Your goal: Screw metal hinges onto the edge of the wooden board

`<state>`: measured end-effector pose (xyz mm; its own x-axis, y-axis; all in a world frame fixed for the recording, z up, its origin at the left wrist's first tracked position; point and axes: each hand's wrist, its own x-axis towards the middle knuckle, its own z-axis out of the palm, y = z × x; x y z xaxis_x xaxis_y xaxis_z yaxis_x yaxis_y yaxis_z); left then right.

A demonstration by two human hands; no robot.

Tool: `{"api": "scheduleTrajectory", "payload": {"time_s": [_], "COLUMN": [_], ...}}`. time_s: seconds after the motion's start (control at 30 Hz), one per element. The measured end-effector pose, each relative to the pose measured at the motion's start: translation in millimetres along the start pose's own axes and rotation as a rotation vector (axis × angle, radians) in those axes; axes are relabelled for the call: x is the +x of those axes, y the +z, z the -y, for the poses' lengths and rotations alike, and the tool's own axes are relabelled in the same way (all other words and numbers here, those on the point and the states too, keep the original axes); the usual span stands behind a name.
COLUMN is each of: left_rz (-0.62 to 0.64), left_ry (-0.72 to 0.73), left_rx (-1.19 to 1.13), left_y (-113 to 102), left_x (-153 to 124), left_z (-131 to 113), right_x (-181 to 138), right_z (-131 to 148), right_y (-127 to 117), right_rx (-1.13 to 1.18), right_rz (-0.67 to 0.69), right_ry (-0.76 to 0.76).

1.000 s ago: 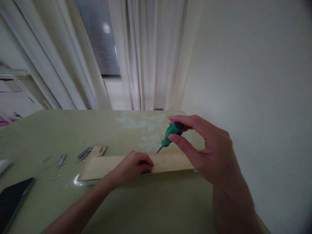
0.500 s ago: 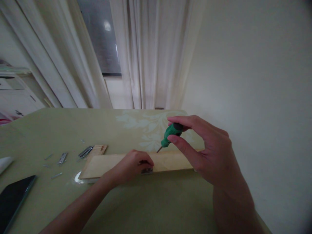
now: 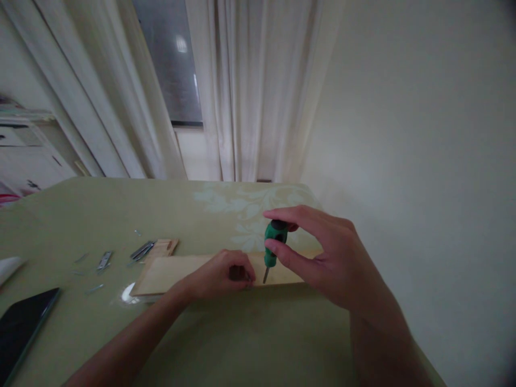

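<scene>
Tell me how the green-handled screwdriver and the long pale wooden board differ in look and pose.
The green-handled screwdriver is slim, with a dark cap and metal shaft; the long pale wooden board is broad and plain. The screwdriver is near upright, tip down, in the right hand; the board lies flat beneath the left hand. Both have a hand at them.

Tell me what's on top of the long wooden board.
The left hand lies over the board, and the right hand holds a green screwdriver over it. Whatever both hands cover can't be seen.
</scene>
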<state>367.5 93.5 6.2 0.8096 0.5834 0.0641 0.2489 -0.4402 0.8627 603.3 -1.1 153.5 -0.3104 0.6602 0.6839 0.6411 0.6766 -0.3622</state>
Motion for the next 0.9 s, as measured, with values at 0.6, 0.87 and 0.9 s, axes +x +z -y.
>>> {"api": "scheduleTrajectory", "payload": {"time_s": [0.6,0.87,0.9], "left_rz": [0.005,0.025,0.024], "left_ry": [-0.013,0.017,0.032], "left_rx": [-0.01,0.019,0.027], "left_y": [6.9,2.4,2.1], "left_x": [-1.1,0.7,0.9], "left_z": [11.3,1.0,0.3], "right_x": [8.3,5.9,5.7], "right_z": [-6.6,-3.7,-4.2], "right_y": [34.7,19.6,19.2], "right_rx": [0.067,0.048,0.045], "right_rz": [0.116,0.02,0.023], "right_ry": [-0.018,-0.034,-0.032]}}
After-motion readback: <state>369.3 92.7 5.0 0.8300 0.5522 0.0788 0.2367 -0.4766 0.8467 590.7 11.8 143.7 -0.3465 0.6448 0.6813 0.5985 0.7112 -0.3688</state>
